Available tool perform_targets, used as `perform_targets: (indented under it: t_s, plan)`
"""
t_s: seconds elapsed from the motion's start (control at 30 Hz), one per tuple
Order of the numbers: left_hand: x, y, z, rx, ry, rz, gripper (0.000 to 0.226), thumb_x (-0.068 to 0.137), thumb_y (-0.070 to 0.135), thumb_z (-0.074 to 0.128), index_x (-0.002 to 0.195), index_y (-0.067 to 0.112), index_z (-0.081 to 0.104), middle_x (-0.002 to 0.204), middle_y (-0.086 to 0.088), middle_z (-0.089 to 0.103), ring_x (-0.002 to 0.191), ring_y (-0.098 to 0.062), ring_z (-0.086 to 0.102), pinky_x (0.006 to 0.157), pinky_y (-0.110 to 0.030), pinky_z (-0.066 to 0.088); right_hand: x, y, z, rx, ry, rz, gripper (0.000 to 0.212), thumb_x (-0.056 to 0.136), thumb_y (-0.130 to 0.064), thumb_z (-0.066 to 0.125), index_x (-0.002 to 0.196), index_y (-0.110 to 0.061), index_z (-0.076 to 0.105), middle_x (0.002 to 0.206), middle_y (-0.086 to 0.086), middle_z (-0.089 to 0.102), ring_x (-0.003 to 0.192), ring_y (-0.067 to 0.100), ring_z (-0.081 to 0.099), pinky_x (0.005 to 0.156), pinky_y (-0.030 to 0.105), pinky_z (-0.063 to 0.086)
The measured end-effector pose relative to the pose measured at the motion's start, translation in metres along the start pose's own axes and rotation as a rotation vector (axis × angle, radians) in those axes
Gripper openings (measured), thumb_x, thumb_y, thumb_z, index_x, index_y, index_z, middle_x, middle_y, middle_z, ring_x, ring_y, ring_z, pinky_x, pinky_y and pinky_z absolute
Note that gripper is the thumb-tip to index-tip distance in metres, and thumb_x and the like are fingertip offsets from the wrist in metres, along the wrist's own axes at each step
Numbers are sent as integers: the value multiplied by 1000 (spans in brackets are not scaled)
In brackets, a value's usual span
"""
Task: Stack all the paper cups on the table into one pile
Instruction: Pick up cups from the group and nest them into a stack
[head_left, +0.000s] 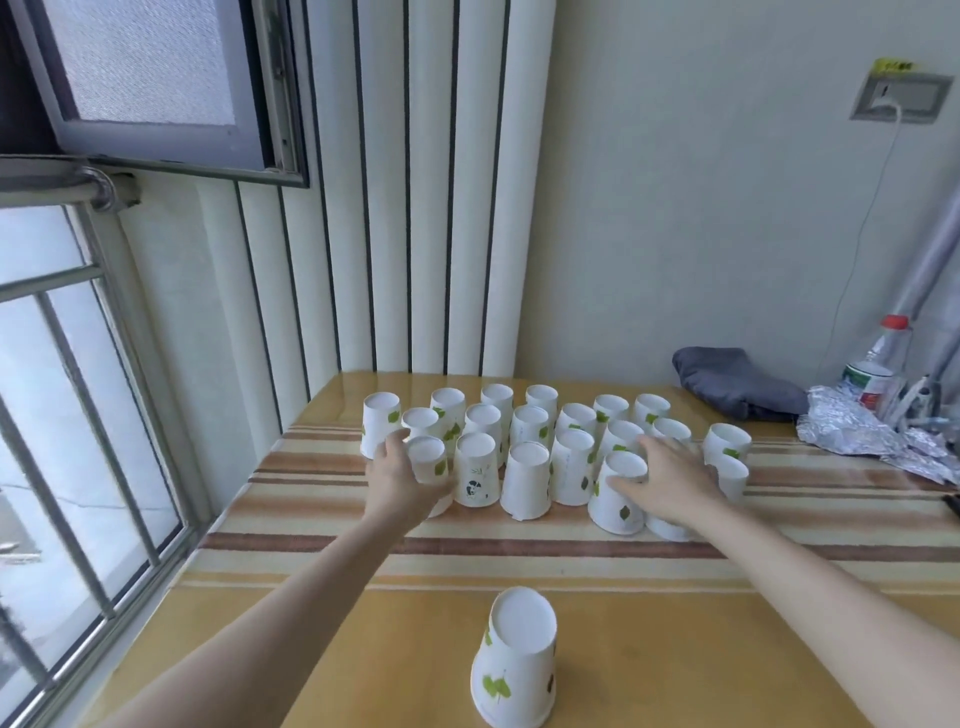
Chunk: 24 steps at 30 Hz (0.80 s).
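Several white paper cups with green leaf prints stand upside down in rows across the table's middle (524, 431). One more upside-down cup (514, 665) stands alone near the front edge. My left hand (400, 478) is wrapped around the front-left cup (428, 462) of the group. My right hand (670, 483) lies over a cup whose rim (667, 527) shows beneath the palm, while its thumb touches the neighbouring front cup (618, 493). Two cups (727, 457) stand just right of that hand.
The table (675, 623) has a striped yellow and brown cover. At the back right lie a grey cloth (737, 384), crumpled foil (862, 431) and a plastic bottle (878, 364). A barred window (62, 415) runs along the left edge.
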<state>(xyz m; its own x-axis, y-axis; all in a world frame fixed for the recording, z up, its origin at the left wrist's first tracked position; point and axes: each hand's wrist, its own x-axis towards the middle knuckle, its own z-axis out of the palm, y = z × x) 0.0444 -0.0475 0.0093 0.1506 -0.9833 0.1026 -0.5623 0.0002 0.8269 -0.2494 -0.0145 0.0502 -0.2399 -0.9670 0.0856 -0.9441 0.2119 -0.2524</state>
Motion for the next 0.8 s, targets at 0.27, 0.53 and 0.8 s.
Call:
perform_targets:
  t_s: [0.27, 0.53, 0.8]
  plan:
    - [4, -6, 9, -5, 20, -36, 53, 77, 30, 73, 119, 12, 46, 114, -6, 60, 103, -26, 56, 81, -38, 48, 19, -15, 21, -283, 48, 5, 46, 85, -61, 49, 119, -31, 55, 125, -3, 58, 122, 27, 35, 86, 40, 29]
    - [-76, 61, -64, -457, -365, 251, 45, 77, 30, 77, 118, 27, 58, 108, 4, 71, 104, -13, 66, 86, -29, 55, -3, -13, 15, -342, 25, -42, 46, 87, -56, 50, 127, -34, 47, 134, 1, 50, 122, 28, 32, 88, 41, 28]
    - [-131, 54, -58, -293, -594, 329, 55, 70, 29, 83, 119, 28, 56, 114, 5, 69, 111, -10, 63, 100, -40, 50, -59, -23, -28, 349, 89, -113, 70, 75, -38, 77, 133, -19, 42, 139, 0, 50, 94, 17, 57, 84, 36, 42]
